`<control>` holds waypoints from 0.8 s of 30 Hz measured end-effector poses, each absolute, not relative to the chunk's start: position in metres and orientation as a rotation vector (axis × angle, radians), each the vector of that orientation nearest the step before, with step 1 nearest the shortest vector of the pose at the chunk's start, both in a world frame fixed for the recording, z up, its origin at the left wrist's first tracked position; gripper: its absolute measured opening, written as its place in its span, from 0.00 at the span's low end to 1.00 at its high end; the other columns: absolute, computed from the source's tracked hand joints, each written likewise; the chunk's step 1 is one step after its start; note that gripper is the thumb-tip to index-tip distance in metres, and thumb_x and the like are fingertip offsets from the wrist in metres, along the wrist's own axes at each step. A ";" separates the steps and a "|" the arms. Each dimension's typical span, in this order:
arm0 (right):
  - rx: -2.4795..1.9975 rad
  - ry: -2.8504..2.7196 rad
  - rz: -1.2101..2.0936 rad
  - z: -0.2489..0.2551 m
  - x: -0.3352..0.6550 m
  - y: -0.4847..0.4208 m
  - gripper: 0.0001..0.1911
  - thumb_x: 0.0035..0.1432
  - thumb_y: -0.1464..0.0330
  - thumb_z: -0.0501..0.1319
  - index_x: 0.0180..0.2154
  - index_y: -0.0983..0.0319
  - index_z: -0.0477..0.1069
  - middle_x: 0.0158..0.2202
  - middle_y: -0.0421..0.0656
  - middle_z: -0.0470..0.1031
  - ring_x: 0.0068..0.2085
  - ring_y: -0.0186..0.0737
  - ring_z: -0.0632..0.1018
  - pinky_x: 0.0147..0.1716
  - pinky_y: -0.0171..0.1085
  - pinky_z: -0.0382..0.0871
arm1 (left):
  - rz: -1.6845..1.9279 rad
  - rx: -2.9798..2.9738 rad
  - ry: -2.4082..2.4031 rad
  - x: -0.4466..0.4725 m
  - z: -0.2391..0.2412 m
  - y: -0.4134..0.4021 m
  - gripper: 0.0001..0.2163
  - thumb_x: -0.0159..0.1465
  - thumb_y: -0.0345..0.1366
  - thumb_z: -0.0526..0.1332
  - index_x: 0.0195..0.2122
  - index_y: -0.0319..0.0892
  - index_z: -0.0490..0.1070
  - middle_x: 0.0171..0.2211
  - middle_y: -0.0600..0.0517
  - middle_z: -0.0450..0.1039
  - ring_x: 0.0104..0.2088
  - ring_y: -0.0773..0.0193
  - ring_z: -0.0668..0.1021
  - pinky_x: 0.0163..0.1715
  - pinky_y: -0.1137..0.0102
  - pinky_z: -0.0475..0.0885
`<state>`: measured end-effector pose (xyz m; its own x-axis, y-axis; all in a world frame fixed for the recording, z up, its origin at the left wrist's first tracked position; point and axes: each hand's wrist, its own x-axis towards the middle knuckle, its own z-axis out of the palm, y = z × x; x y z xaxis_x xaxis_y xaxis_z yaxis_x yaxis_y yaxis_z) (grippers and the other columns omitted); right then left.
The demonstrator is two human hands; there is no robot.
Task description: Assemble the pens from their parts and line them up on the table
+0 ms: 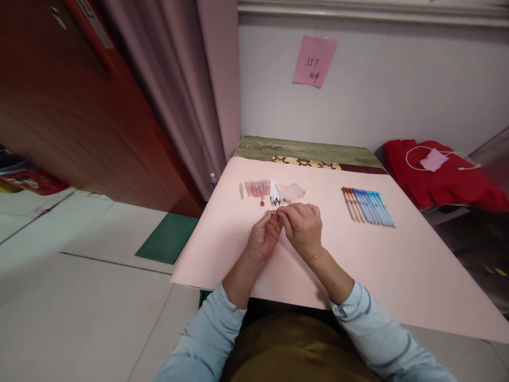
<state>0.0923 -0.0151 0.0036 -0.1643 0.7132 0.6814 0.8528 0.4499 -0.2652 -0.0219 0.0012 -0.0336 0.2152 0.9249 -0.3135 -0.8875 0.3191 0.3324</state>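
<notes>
Past a brown door [119,116] and mauve curtain [178,79], the pink-covered table [222,244] bears loose translucent barrels [256,188], white refills [274,192] and paler clear pieces [296,191], apparently parts not yet assembled. Just nearer, the left hand [264,236] pinches a small brown piece [273,211] at its fingertips, and the right hand [304,228] bends its fingers beside it, gripping what, if anything, I cannot tell. Well to the right, brown and blue pens [368,207] lie side by side, seemingly finished, near red cloth [477,185] beyond the table's edge.

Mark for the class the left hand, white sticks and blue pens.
Left hand [264,237], head view: middle of the hand.
White sticks [274,192], head view: middle of the bundle.
Blue pens [373,207], head view: row's middle.
</notes>
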 end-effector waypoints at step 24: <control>-1.262 -1.948 -0.272 -0.006 0.087 -0.003 0.10 0.66 0.66 0.59 0.36 0.57 0.78 0.34 0.41 0.77 0.37 0.36 0.73 0.45 0.41 0.56 | 1.174 0.046 0.397 -0.020 -0.035 -0.001 0.12 0.70 0.32 0.53 0.35 0.35 0.74 0.31 0.48 0.79 0.31 0.70 0.80 0.38 0.75 0.73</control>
<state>0.0870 -0.0028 -0.0058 -0.1999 0.6783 0.7070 0.8463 0.4832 -0.2244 -0.0201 -0.0009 -0.0354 0.3255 0.9034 -0.2792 -0.8874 0.3938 0.2398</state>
